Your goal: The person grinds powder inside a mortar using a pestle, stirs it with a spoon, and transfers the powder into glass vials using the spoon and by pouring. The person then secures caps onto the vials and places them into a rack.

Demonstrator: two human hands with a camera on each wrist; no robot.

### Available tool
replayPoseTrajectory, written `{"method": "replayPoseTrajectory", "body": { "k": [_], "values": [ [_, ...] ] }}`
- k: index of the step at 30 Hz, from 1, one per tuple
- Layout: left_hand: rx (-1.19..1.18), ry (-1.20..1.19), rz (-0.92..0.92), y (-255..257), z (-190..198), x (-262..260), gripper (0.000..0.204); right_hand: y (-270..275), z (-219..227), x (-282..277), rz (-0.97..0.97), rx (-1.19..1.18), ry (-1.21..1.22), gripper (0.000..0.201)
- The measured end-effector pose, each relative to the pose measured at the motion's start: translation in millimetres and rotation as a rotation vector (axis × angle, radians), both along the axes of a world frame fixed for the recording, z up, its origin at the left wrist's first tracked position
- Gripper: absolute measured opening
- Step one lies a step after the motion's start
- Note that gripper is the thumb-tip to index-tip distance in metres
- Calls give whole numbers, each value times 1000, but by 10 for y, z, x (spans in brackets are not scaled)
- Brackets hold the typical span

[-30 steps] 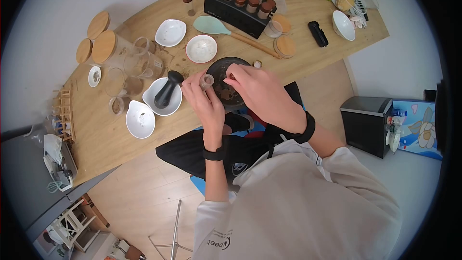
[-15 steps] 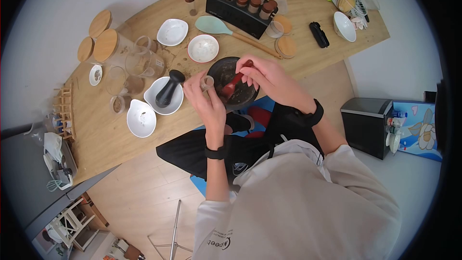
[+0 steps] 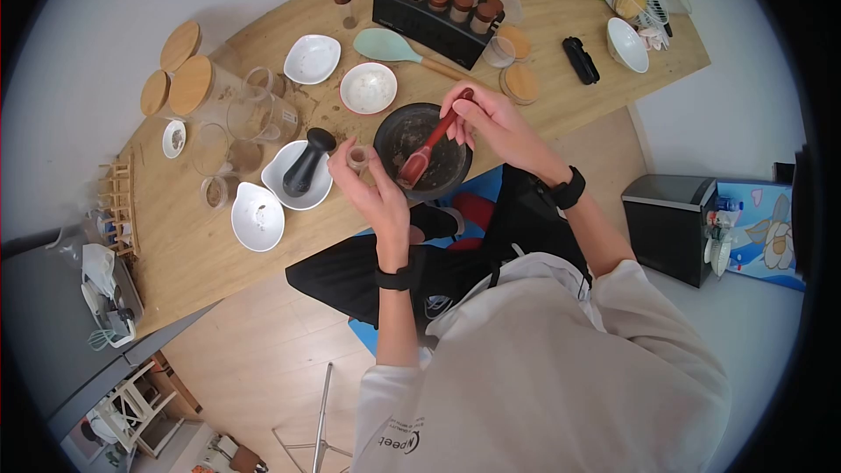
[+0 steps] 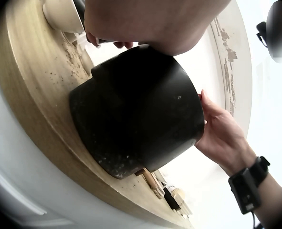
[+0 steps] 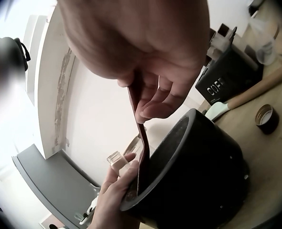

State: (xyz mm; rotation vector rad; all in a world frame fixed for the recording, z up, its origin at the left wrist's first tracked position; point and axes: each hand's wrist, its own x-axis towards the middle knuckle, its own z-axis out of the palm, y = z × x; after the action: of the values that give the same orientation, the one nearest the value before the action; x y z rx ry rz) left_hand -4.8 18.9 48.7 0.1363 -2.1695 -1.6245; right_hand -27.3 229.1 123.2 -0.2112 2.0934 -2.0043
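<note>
Wooden table (image 3: 201, 245), white walls; hands grip red scoop (image 3: 427, 147) and small jar (image 3: 356, 158).

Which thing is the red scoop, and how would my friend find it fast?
Start at the wooden table and find the black mortar bowl near its front edge, between the two hands. The red scoop leans into that bowl, its handle pinched by the right hand. It is the only red tool; the nearby spatula is mint green and lies flat.
</note>
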Motion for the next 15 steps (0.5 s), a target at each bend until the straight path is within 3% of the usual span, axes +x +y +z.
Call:
{"method": "replayPoseTrajectory", "body": {
  "k": [15],
  "values": [
    [-18,-4,-32,-22,-1,-7,28,96,-91,-11,23,-22,-7,27]
  ]
}}
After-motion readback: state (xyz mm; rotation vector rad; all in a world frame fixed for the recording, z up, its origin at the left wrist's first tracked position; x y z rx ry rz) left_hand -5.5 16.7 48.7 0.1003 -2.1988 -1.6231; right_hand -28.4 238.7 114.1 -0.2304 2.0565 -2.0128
